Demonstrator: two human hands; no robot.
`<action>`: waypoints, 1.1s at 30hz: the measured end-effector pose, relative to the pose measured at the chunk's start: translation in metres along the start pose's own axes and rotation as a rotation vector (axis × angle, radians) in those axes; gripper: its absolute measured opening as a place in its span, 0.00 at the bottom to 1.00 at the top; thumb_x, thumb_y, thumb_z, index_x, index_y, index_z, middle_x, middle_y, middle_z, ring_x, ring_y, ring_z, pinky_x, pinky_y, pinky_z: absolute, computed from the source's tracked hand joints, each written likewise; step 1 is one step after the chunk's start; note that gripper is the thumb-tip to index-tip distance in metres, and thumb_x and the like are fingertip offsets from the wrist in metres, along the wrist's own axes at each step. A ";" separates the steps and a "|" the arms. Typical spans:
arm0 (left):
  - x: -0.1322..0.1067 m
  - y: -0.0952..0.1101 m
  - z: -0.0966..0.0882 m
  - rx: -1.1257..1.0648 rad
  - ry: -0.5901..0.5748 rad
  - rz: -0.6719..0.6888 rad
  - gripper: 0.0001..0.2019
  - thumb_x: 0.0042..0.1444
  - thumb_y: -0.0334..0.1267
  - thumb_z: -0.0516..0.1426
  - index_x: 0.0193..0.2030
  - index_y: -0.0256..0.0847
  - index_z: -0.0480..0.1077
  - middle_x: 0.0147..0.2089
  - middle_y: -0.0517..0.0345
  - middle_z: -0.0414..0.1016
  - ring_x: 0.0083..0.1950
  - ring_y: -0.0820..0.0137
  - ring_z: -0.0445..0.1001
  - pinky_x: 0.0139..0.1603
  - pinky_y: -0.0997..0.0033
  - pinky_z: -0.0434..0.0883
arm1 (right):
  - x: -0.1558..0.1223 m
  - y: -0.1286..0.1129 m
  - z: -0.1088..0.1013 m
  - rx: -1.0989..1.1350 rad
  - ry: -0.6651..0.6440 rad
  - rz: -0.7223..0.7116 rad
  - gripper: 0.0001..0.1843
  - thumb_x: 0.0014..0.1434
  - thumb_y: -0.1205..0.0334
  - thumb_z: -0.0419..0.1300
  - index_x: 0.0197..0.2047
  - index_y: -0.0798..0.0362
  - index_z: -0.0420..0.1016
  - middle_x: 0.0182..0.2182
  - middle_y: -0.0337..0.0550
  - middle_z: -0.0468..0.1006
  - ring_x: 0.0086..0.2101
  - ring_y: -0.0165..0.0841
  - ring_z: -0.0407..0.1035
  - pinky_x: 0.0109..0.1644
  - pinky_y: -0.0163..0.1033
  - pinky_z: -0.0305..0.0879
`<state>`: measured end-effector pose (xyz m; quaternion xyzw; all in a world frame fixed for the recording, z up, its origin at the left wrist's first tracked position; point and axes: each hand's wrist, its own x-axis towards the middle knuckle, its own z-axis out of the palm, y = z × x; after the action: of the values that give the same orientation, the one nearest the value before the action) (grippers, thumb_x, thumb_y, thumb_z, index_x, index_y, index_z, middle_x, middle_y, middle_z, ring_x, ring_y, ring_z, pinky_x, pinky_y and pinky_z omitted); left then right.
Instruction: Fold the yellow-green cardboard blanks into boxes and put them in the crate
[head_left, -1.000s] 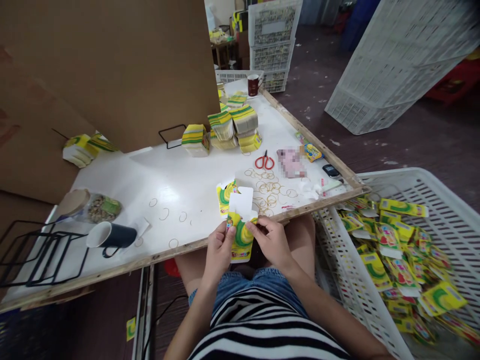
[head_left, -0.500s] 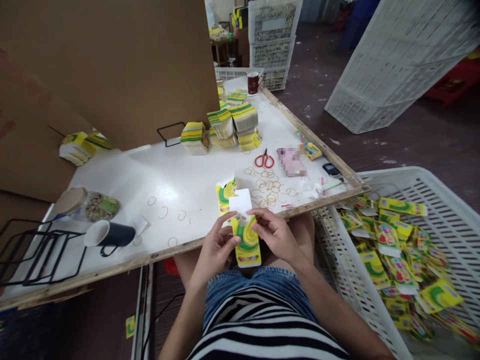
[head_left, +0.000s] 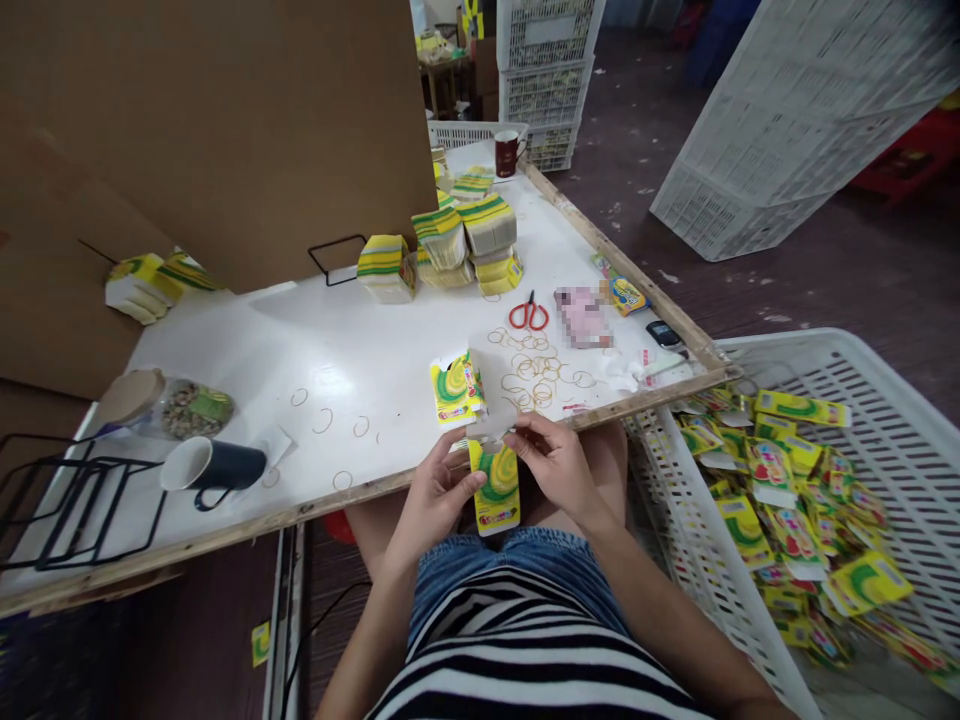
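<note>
My left hand (head_left: pixel 441 490) grips a small yellow-and-green cardboard box (head_left: pixel 498 490) by its left side, thumb on the printed front. The box is upright above my lap, at the table's front edge. At its top right corner, my right hand (head_left: pixel 553 462) has thumb and forefinger pinched together on the top edge. The fingers partly hide the box's top. Just beyond it, a second pile of matching cardboard boxes (head_left: pixel 454 388) lies on the white table (head_left: pixel 405 350).
Rubber bands (head_left: pixel 536 365) are scattered right of centre, near red-handled scissors (head_left: pixel 529 312). Bundled flat cartons (head_left: pixel 442 240) stand at the back. A dark mug (head_left: pixel 225 465) lies left. A white plastic basket (head_left: pixel 832 345) of filled-looking boxes stands at the right.
The white flap that stood up from the top of the held box is now folded down out of sight. My right hand has shifted slightly along the top edge.
</note>
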<state>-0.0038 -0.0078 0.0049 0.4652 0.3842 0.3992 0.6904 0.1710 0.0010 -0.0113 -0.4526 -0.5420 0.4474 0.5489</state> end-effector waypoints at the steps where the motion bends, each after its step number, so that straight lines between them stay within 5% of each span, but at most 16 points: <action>1: 0.001 0.000 0.000 0.013 0.016 0.003 0.23 0.53 0.38 0.63 0.54 0.42 0.63 0.48 0.49 0.78 0.43 0.63 0.79 0.42 0.67 0.75 | 0.001 -0.001 -0.002 -0.044 -0.013 -0.029 0.13 0.61 0.51 0.58 0.39 0.50 0.78 0.35 0.45 0.75 0.40 0.37 0.69 0.42 0.40 0.67; 3: 0.001 -0.001 0.000 0.052 0.058 0.008 0.21 0.53 0.38 0.63 0.53 0.42 0.64 0.47 0.50 0.78 0.39 0.65 0.79 0.39 0.69 0.75 | 0.002 -0.005 -0.006 -0.076 -0.076 -0.032 0.17 0.62 0.49 0.55 0.37 0.51 0.80 0.36 0.46 0.74 0.40 0.37 0.68 0.42 0.40 0.67; 8: 0.000 -0.004 0.001 0.143 0.088 0.033 0.20 0.56 0.37 0.60 0.55 0.44 0.64 0.49 0.51 0.77 0.40 0.66 0.79 0.41 0.69 0.75 | 0.002 -0.009 -0.007 -0.005 -0.234 0.207 0.19 0.57 0.52 0.61 0.49 0.51 0.74 0.26 0.37 0.72 0.28 0.30 0.66 0.32 0.35 0.65; 18: 0.000 -0.002 0.002 0.188 0.128 0.019 0.20 0.56 0.37 0.59 0.56 0.43 0.64 0.54 0.49 0.74 0.42 0.66 0.79 0.41 0.69 0.75 | 0.007 -0.019 -0.013 0.090 -0.324 0.292 0.18 0.56 0.54 0.61 0.48 0.53 0.74 0.29 0.39 0.76 0.32 0.32 0.69 0.37 0.36 0.66; 23: 0.001 -0.001 0.002 0.105 0.037 0.000 0.22 0.57 0.37 0.59 0.58 0.43 0.62 0.53 0.48 0.75 0.49 0.62 0.77 0.46 0.65 0.74 | 0.006 -0.014 -0.003 -0.212 -0.248 0.222 0.17 0.55 0.65 0.58 0.49 0.52 0.69 0.23 0.33 0.71 0.25 0.29 0.64 0.29 0.32 0.60; 28: 0.003 0.001 -0.002 0.040 0.076 0.006 0.23 0.55 0.38 0.61 0.56 0.42 0.62 0.52 0.47 0.76 0.48 0.62 0.77 0.45 0.65 0.75 | 0.004 -0.010 0.005 -0.376 -0.224 0.137 0.17 0.57 0.65 0.57 0.50 0.53 0.66 0.16 0.26 0.59 0.19 0.27 0.56 0.25 0.31 0.53; 33: 0.004 0.002 -0.002 0.012 0.087 0.010 0.24 0.50 0.38 0.64 0.54 0.40 0.65 0.48 0.47 0.78 0.43 0.62 0.79 0.43 0.65 0.75 | 0.001 -0.003 0.003 -0.280 -0.122 0.045 0.13 0.61 0.58 0.57 0.47 0.53 0.74 0.22 0.35 0.69 0.22 0.28 0.61 0.26 0.33 0.58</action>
<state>-0.0047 -0.0030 0.0058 0.4535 0.4138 0.4200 0.6684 0.1683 0.0011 -0.0082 -0.5087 -0.6211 0.4065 0.4361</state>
